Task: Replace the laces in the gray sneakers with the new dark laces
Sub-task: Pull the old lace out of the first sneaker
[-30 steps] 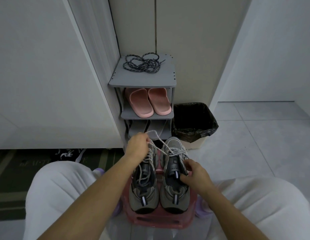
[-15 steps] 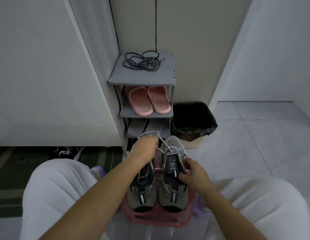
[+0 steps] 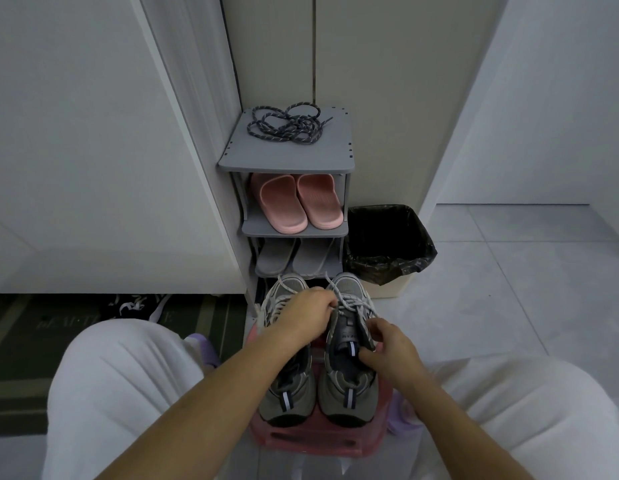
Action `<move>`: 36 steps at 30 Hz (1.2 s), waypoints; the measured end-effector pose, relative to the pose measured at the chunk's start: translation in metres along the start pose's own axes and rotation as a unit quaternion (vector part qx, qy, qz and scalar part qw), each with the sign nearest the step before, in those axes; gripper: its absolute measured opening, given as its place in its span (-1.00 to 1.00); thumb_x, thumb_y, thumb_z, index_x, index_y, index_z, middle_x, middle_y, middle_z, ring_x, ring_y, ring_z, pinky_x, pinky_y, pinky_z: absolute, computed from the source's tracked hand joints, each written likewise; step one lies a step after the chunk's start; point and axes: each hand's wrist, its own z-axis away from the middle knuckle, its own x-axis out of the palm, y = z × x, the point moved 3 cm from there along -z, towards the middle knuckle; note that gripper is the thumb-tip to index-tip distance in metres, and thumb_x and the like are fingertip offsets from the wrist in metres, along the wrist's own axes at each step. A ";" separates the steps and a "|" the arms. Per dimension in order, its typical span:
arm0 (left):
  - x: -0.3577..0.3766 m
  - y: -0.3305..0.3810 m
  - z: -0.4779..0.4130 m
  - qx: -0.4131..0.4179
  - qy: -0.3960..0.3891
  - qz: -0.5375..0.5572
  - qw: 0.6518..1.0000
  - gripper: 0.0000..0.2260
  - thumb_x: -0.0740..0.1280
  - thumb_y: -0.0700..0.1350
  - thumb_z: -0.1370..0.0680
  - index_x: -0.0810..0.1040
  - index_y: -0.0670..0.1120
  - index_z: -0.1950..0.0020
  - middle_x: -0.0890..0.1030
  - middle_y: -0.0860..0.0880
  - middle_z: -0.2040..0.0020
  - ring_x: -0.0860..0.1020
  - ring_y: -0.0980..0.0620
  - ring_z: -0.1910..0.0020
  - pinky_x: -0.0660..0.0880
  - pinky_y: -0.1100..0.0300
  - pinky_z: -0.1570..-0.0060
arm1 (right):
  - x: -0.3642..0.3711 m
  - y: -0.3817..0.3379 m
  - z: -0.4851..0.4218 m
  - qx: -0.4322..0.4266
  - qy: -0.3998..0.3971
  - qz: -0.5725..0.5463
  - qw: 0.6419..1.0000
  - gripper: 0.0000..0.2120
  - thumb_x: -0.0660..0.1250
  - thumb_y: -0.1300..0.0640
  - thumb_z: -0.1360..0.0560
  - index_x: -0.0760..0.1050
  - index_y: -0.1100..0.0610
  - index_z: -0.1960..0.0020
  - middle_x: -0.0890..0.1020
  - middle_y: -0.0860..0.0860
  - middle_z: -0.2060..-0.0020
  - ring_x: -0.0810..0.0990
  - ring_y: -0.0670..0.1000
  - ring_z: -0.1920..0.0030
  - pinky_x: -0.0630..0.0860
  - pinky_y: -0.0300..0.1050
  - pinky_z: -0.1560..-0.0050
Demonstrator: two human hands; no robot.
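On pink stool [image 3: 315, 441], gray sneakers [image 3: 346, 393] point twd rack [image 3: 287, 154].

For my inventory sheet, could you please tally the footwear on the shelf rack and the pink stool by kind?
Gray sneakers: 2
Pink slippers: 2
Gray slippers: 2
Total: 6
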 end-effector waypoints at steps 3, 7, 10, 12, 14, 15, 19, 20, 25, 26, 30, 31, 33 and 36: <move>-0.003 -0.002 -0.002 -0.006 0.002 -0.008 1.000 -0.77 0.19 -0.18 -0.59 0.59 -0.08 -0.15 0.55 -0.07 -0.11 0.53 -0.06 -0.10 0.46 0.10 -0.09 | 0.001 0.001 -0.001 0.002 -0.001 -0.002 1.000 -0.52 0.43 0.09 -0.36 0.43 0.07 -0.25 0.53 0.05 -0.08 0.52 0.01 -0.03 0.37 -0.23 0.04; -0.006 -0.005 -0.007 -0.009 -0.033 -0.017 0.999 -0.73 0.20 -0.23 -0.57 0.60 -0.04 -0.18 0.54 -0.06 -0.15 0.51 -0.07 -0.14 0.45 0.08 -0.12 | 0.001 0.001 -0.001 0.003 -0.001 0.002 1.000 -0.53 0.43 0.07 -0.36 0.43 0.08 -0.24 0.53 0.05 -0.07 0.51 0.00 0.01 0.36 -0.23 0.07; -0.007 -0.009 -0.010 -0.019 -0.055 -0.017 0.998 -0.70 0.20 -0.27 -0.55 0.60 -0.03 -0.18 0.52 -0.06 -0.16 0.50 -0.07 -0.15 0.46 0.05 -0.13 | 0.001 0.001 -0.001 0.002 -0.003 0.005 1.000 -0.51 0.43 0.07 -0.37 0.42 0.08 -0.26 0.52 0.04 -0.07 0.49 -0.01 0.00 0.35 -0.23 0.05; -0.008 -0.011 -0.012 -0.025 -0.064 -0.014 0.998 -0.71 0.20 -0.26 -0.56 0.60 -0.02 -0.17 0.52 -0.05 -0.16 0.49 -0.06 -0.16 0.45 0.05 -0.15 | 0.000 0.000 -0.001 0.001 -0.002 0.006 1.000 -0.51 0.43 0.07 -0.37 0.41 0.08 -0.27 0.51 0.05 -0.09 0.48 -0.02 0.00 0.35 -0.23 0.04; -0.008 -0.013 -0.011 -0.031 -0.067 -0.002 0.997 -0.72 0.18 -0.23 -0.57 0.60 0.00 -0.15 0.51 -0.03 -0.14 0.49 -0.05 -0.15 0.45 0.05 -0.15 | 0.000 0.000 -0.001 -0.002 -0.001 0.009 1.000 -0.50 0.43 0.07 -0.37 0.41 0.08 -0.28 0.51 0.06 -0.09 0.47 -0.02 0.01 0.34 -0.23 0.04; -0.007 -0.014 -0.010 -0.032 -0.070 0.008 0.997 -0.73 0.17 -0.21 -0.58 0.59 0.00 -0.15 0.50 -0.03 -0.13 0.49 -0.04 -0.13 0.45 0.06 -0.14 | 0.000 0.000 -0.001 -0.001 0.000 0.009 1.000 -0.50 0.43 0.08 -0.37 0.41 0.08 -0.28 0.51 0.05 -0.09 0.47 -0.02 0.01 0.34 -0.24 0.04; -0.005 -0.014 -0.006 -0.014 -0.076 0.033 0.996 -0.81 0.22 -0.10 -0.59 0.57 -0.05 -0.13 0.47 0.00 -0.04 0.49 -0.01 -0.08 0.41 0.17 -0.06 | 0.001 0.001 -0.002 0.002 0.002 0.010 1.000 -0.51 0.42 0.08 -0.37 0.41 0.08 -0.27 0.51 0.05 -0.09 0.49 0.00 -0.01 0.35 -0.23 0.04; -0.005 -0.013 -0.006 -0.012 -0.070 0.034 0.997 -0.81 0.24 -0.07 -0.58 0.57 -0.06 -0.14 0.47 0.00 -0.04 0.48 0.00 -0.09 0.39 0.18 -0.06 | 0.001 0.001 -0.002 0.002 0.002 0.010 1.000 -0.51 0.42 0.08 -0.37 0.41 0.08 -0.27 0.52 0.05 -0.10 0.50 0.00 -0.02 0.36 -0.23 0.03; -0.002 -0.012 -0.006 -0.021 -0.043 0.026 0.998 -0.77 0.25 -0.05 -0.59 0.58 -0.08 -0.18 0.50 -0.04 -0.07 0.45 -0.01 -0.15 0.37 0.16 -0.11 | 0.001 0.000 -0.001 0.004 0.001 0.013 1.000 -0.49 0.42 0.07 -0.37 0.40 0.07 -0.29 0.51 0.04 -0.11 0.51 0.01 -0.06 0.39 -0.21 0.01; -0.002 -0.013 -0.006 -0.022 -0.039 0.028 0.999 -0.77 0.25 -0.05 -0.59 0.58 -0.08 -0.18 0.51 -0.04 -0.07 0.45 -0.02 -0.15 0.37 0.16 -0.11 | 0.001 0.000 -0.001 0.004 0.002 0.012 1.000 -0.49 0.42 0.07 -0.37 0.40 0.07 -0.29 0.51 0.04 -0.11 0.51 0.01 -0.06 0.39 -0.22 0.00; -0.002 -0.014 -0.004 -0.023 -0.031 0.040 0.998 -0.77 0.26 -0.06 -0.58 0.59 -0.09 -0.18 0.53 -0.05 -0.07 0.47 -0.02 -0.14 0.38 0.15 -0.14 | 0.000 -0.001 -0.001 0.004 0.000 0.011 1.000 -0.49 0.42 0.06 -0.37 0.40 0.07 -0.29 0.51 0.04 -0.11 0.51 0.02 -0.07 0.41 -0.20 -0.01; -0.002 -0.014 -0.004 -0.024 -0.031 0.043 0.998 -0.77 0.26 -0.06 -0.58 0.59 -0.09 -0.18 0.54 -0.05 -0.07 0.47 -0.02 -0.13 0.38 0.15 -0.14 | 0.000 -0.001 -0.001 0.003 -0.001 0.013 1.000 -0.49 0.42 0.06 -0.37 0.40 0.06 -0.29 0.51 0.04 -0.11 0.51 0.03 -0.06 0.41 -0.20 -0.01; -0.001 -0.015 -0.004 -0.025 -0.031 0.049 0.998 -0.77 0.27 -0.07 -0.58 0.60 -0.09 -0.18 0.55 -0.05 -0.08 0.48 -0.01 -0.13 0.38 0.17 -0.14 | 0.000 -0.002 0.000 0.002 -0.001 0.012 1.000 -0.50 0.42 0.07 -0.37 0.41 0.07 -0.28 0.51 0.05 -0.10 0.51 0.02 -0.05 0.41 -0.19 -0.01; -0.001 -0.016 -0.004 -0.025 -0.028 0.056 0.998 -0.78 0.26 -0.09 -0.59 0.60 -0.09 -0.17 0.57 -0.05 -0.10 0.49 -0.01 -0.13 0.38 0.18 -0.14 | -0.001 -0.004 0.000 -0.001 -0.002 0.012 1.000 -0.51 0.41 0.07 -0.37 0.41 0.07 -0.27 0.50 0.04 -0.08 0.49 0.01 -0.02 0.39 -0.21 0.01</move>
